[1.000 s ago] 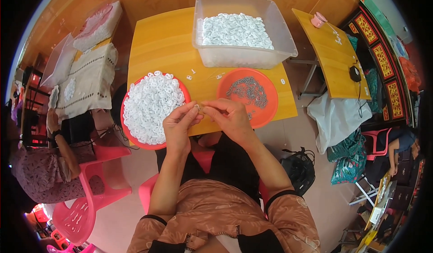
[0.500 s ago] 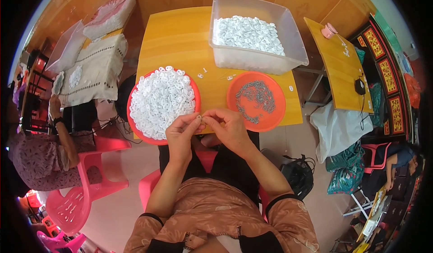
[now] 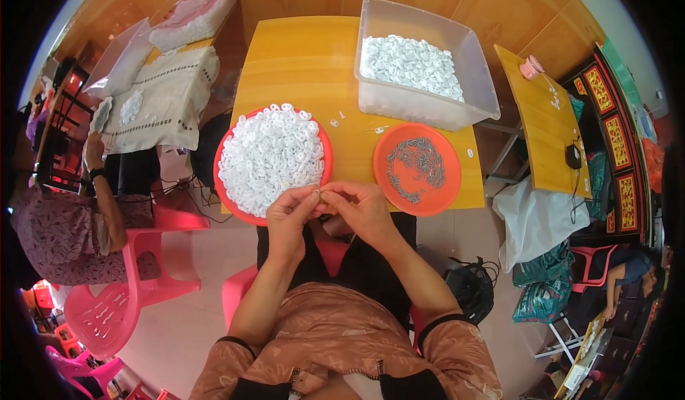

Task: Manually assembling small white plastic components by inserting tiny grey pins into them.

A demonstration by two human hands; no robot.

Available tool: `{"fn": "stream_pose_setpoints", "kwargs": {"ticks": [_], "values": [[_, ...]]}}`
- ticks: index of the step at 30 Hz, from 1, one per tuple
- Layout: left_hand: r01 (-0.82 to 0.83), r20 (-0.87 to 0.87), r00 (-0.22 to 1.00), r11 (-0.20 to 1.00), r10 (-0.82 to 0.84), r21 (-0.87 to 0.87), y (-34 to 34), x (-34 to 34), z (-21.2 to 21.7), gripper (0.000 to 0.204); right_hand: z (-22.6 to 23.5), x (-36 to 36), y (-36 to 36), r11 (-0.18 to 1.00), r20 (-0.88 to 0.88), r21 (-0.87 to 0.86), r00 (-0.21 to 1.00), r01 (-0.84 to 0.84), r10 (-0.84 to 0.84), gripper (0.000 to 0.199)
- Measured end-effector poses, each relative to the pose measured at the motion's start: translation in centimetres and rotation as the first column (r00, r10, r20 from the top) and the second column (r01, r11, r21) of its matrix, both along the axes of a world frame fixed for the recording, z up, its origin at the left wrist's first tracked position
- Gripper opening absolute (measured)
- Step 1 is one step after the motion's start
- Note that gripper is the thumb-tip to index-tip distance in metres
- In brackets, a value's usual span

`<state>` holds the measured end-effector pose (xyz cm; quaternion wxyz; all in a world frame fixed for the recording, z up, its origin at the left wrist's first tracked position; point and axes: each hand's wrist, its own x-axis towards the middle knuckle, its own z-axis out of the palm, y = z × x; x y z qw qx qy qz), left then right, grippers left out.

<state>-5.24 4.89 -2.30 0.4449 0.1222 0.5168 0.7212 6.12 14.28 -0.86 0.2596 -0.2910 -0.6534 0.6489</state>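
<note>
- Right now both hands meet at the near edge of the yellow surface, fingertips pressed together over a tiny piece that is too small to make out.
- Left hand is pinched shut, thumb and forefinger closed at the point where it touches the right hand, which is curled and pinched in the same way.
- Just beyond the left hand sits a red plate heaped with small white rings; the plate juts over the surface's near edge.
- Beside it, just beyond the right hand, an orange plate carries a loose scatter of small grey metal parts.
- Farther back on the right stands a clear plastic bin, part filled with more white pieces.
- A few stray white bits lie on the surface between the red plate and the bin.
- To the left, another person sits on a pink chair by a table under a pale cloth.
- A second yellow table stands to the right, well apart.
</note>
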Motion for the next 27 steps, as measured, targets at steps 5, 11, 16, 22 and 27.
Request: {"fn": "stream_pose_setpoints", "kwargs": {"ticks": [5, 11, 16, 22, 27], "values": [[-0.048, 0.049, 0.998, 0.999, 0.047, 0.016, -0.4, -1.2, -0.7, 0.017, 0.3, -2.5, 3.3, 0.959, 0.09, 0.282, 0.995, 0.026, -0.053, 0.019], [-0.105, 0.106, 0.989, 0.994, 0.103, 0.018, -0.8, -1.4, -1.0, 0.019, -2.5, -8.7, 5.6, 0.595, 0.08, 0.802, 0.979, 0.048, -0.187, 0.014], [-0.103, 0.147, 0.984, 0.994, 0.098, 0.023, -1.1, -1.5, -1.3, 0.017, -4.3, -11.0, 6.2, 0.316, 0.221, 0.938, 0.946, -0.139, -0.239, 0.01], [-0.089, 0.16, 0.984, 0.995, 0.08, 0.05, -1.1, -1.5, -1.4, 0.017, -4.8, -10.4, 6.5, 0.375, 0.147, 0.925, 0.971, -0.066, -0.191, 0.007], [-0.089, 0.215, 0.975, 0.985, 0.056, 0.148, -1.0, -1.5, -0.6, 0.015, -1.1, -6.5, 4.3, 0.994, -0.025, 0.107, 0.999, -0.025, 0.028, 0.017]]}}
